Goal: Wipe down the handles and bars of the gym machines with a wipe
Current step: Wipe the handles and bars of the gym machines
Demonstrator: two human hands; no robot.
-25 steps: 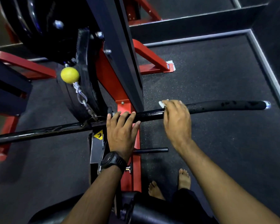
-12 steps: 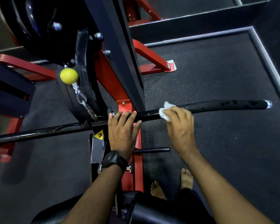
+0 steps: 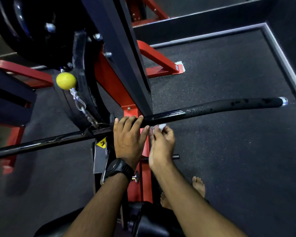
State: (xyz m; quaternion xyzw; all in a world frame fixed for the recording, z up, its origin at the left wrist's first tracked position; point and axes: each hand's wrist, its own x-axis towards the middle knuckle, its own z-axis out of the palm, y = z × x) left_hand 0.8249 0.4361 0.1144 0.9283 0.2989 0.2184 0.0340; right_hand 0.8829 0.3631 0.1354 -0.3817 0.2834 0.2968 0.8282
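Note:
A long black bar (image 3: 203,110) of the gym machine runs across the view, with a worn grip toward its silver-capped right end. My left hand (image 3: 128,137), with a black watch on the wrist, rests palm down on the bar's middle, fingers curled over it. My right hand (image 3: 161,144) sits just below the bar and right beside the left hand, palm turned inward, pinching a small crumpled white wipe (image 3: 161,126) at its fingertips. The wipe is just under the bar; I cannot tell whether it touches it.
The machine's red and dark frame (image 3: 113,77) rises behind the bar, with black weight plates (image 3: 32,31) at the upper left and a yellow ball (image 3: 66,80) on a clip. A short black peg (image 3: 175,156) sticks out below. Bare feet (image 3: 198,185) stand on the dark rubber floor (image 3: 229,151).
My right hand has come off the top of the bar and drawn left and toward me, turning palm inward with the wipe. My left hand stays on the bar.

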